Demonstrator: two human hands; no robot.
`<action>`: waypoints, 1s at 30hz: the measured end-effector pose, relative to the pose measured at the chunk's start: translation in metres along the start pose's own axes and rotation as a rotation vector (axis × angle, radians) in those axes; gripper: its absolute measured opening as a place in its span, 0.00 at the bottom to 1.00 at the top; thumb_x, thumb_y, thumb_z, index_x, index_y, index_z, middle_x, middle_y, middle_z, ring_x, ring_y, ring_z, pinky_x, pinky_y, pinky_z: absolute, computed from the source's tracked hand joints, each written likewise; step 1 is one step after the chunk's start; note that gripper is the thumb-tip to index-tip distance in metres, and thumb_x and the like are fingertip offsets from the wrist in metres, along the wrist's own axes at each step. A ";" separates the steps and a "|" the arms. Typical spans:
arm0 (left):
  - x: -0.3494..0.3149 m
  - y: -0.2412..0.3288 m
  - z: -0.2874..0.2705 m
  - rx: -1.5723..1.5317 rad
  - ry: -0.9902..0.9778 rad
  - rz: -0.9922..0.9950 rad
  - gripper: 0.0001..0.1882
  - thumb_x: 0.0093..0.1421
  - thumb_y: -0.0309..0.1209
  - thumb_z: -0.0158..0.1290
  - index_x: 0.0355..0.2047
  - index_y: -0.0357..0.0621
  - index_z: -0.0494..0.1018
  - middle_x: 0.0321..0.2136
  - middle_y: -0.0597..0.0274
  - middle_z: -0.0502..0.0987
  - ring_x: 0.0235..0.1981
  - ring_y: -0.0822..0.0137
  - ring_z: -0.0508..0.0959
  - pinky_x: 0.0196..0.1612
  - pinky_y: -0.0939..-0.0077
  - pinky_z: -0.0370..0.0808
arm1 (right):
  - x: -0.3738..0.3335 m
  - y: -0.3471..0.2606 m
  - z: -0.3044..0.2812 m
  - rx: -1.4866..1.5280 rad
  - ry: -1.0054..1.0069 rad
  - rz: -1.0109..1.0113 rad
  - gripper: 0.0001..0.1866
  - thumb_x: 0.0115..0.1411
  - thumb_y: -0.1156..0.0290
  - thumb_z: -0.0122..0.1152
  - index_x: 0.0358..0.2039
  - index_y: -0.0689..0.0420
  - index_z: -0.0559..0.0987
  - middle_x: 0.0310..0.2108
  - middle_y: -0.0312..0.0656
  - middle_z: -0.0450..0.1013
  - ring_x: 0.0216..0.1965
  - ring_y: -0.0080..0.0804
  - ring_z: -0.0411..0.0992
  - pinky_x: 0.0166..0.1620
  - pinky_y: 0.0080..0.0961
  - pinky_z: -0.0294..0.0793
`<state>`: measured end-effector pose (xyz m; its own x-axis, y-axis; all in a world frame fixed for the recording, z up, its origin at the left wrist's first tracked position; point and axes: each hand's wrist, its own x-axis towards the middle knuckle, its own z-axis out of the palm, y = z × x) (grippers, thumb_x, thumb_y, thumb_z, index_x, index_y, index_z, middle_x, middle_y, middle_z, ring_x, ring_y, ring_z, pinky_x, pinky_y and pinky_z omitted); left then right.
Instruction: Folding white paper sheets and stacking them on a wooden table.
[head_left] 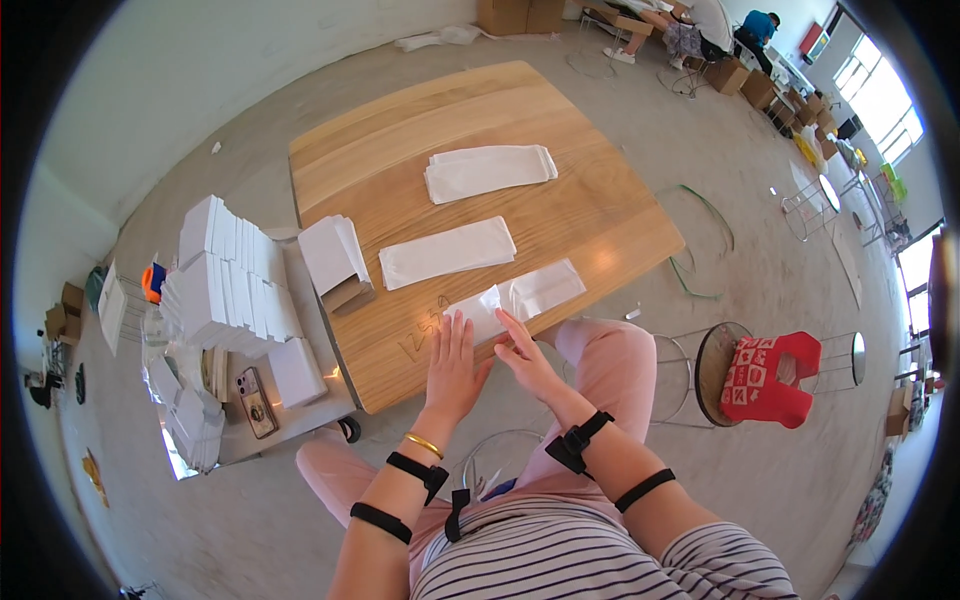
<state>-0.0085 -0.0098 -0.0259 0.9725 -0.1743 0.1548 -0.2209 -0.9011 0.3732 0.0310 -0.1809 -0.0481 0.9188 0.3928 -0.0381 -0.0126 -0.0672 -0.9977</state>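
Note:
A flat white plastic sleeve [545, 289] lies along the table's near edge, its left part creased and raised. My left hand [457, 371] rests over the sleeve's left end, fingers stretched out and nearly flat. Close beside it, my right hand [527, 362] touches the sleeve near the crease with its fingertips, thumb apart from the fingers. Whether the sleeve holds anything inside cannot be made out. Beyond it lie two stacks of similar white sleeves, a nearer stack [447, 253] and a farther stack [490, 173]. Left of these are white cartons [332, 248], the front one showing a brown inside.
The wooden table [580, 210] has handwriting near its front-left edge. On a metal cart [290, 424] at left stand stacked white boxes [235, 285] and a phone [257, 403]. A red bag [765, 380] sits on a stool to the right. People work among cartons at far right.

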 end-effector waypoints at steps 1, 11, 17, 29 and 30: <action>0.002 0.001 0.002 0.016 -0.046 0.001 0.41 0.64 0.43 0.52 0.68 0.32 0.49 0.70 0.41 0.49 0.72 0.45 0.46 0.72 0.50 0.44 | 0.000 0.000 -0.002 0.033 0.001 0.000 0.34 0.64 0.78 0.53 0.70 0.53 0.58 0.70 0.38 0.51 0.53 0.24 0.64 0.54 0.22 0.67; 0.008 -0.003 0.019 0.122 -0.102 0.055 0.45 0.63 0.50 0.52 0.69 0.33 0.48 0.71 0.43 0.47 0.73 0.47 0.46 0.72 0.51 0.44 | 0.002 0.006 -0.020 0.200 0.079 0.147 0.31 0.65 0.77 0.54 0.68 0.56 0.61 0.64 0.38 0.61 0.47 0.21 0.66 0.50 0.20 0.68; 0.008 -0.003 0.020 0.102 -0.130 0.043 0.44 0.64 0.48 0.51 0.70 0.35 0.46 0.71 0.44 0.47 0.73 0.48 0.45 0.72 0.51 0.43 | 0.006 -0.007 -0.026 -0.446 0.273 -0.132 0.30 0.62 0.75 0.56 0.65 0.57 0.64 0.62 0.46 0.63 0.52 0.39 0.69 0.57 0.35 0.68; 0.014 -0.001 0.010 0.104 -0.101 -0.020 0.43 0.66 0.52 0.47 0.70 0.36 0.47 0.71 0.42 0.46 0.73 0.45 0.44 0.72 0.49 0.42 | 0.041 -0.023 -0.027 -1.086 0.126 -0.210 0.34 0.66 0.59 0.51 0.68 0.58 0.58 0.71 0.45 0.50 0.73 0.43 0.45 0.72 0.48 0.42; 0.015 -0.007 0.009 0.077 -0.073 -0.034 0.43 0.66 0.51 0.47 0.71 0.37 0.46 0.71 0.42 0.44 0.73 0.45 0.43 0.72 0.48 0.42 | 0.041 -0.022 -0.031 -1.083 0.123 -0.212 0.34 0.66 0.59 0.51 0.68 0.58 0.58 0.71 0.45 0.50 0.73 0.43 0.45 0.72 0.48 0.42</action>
<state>0.0081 -0.0095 -0.0350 0.9828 -0.1687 0.0750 -0.1837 -0.9342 0.3058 0.0813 -0.1913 -0.0261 0.8953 0.4015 0.1928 0.4454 -0.7988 -0.4044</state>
